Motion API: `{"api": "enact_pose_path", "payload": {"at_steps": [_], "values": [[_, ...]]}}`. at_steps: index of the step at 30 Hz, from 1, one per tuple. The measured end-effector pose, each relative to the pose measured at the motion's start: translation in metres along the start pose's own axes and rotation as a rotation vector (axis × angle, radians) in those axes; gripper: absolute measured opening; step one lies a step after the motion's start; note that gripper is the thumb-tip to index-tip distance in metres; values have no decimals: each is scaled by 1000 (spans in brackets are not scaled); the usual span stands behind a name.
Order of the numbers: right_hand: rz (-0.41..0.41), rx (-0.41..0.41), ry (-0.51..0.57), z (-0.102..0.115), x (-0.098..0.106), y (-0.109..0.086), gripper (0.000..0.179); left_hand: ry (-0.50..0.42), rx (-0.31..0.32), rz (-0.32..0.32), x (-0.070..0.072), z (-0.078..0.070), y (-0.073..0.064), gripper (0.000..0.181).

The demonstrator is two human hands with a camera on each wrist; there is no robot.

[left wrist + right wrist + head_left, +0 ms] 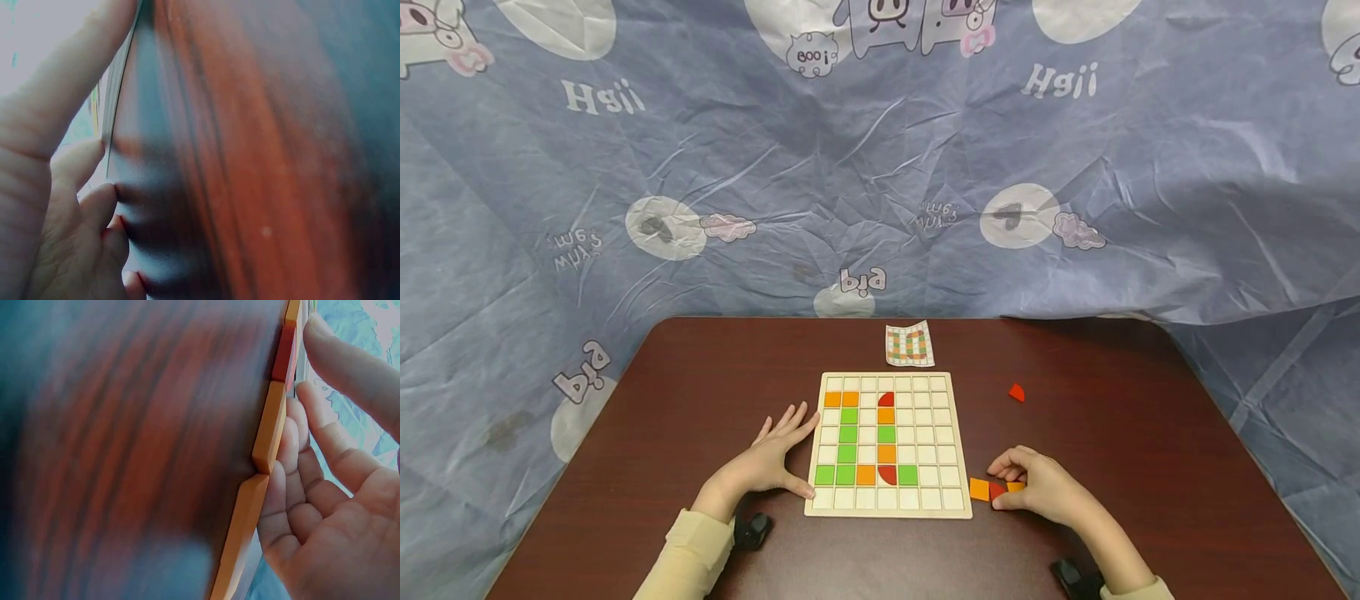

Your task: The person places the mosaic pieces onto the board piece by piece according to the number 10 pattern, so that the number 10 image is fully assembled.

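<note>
A cream grid board (pixel 930 455) lies on the table, with green, orange and red tiles in its cells. My left hand (pixel 772 457) is at its left edge, fingers spread, thumb and fingertips right at the rim. Beside the board's lower right corner lie loose tiles: an orange square (pixel 979 489), a red piece (pixel 997 491) and another orange one (pixel 1016 486) partly covered by my right hand (pixel 1043 485). In the right wrist view, the thumb and index fingertip stand apart on either side of the red tile (pixel 284 353), while the other fingers curl loosely near orange tiles (pixel 270 428).
A small pattern card (pixel 910 345) with a coloured grid lies behind the board. One red quarter-round tile (pixel 1017 392) sits apart to the right of the board. The dark wooden table (pixel 737 367) ends at a blue printed cloth (pixel 850 167) hanging behind.
</note>
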State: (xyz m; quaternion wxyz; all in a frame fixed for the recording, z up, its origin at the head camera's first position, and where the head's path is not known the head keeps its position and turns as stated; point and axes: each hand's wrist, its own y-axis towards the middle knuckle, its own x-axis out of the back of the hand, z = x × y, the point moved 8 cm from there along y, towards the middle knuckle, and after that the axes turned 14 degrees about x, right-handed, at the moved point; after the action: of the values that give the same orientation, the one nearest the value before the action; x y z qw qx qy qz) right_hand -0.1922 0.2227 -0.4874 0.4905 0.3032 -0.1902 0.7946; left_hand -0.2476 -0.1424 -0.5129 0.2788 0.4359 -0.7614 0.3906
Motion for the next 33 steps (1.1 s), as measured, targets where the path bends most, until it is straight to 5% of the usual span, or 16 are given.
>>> {"api": "enact_pose_path", "payload": {"at_steps": [33], "values": [[-84, -13, -156, 12, -1, 5, 34, -1, 10, 9, -1, 1, 1, 122]]}}
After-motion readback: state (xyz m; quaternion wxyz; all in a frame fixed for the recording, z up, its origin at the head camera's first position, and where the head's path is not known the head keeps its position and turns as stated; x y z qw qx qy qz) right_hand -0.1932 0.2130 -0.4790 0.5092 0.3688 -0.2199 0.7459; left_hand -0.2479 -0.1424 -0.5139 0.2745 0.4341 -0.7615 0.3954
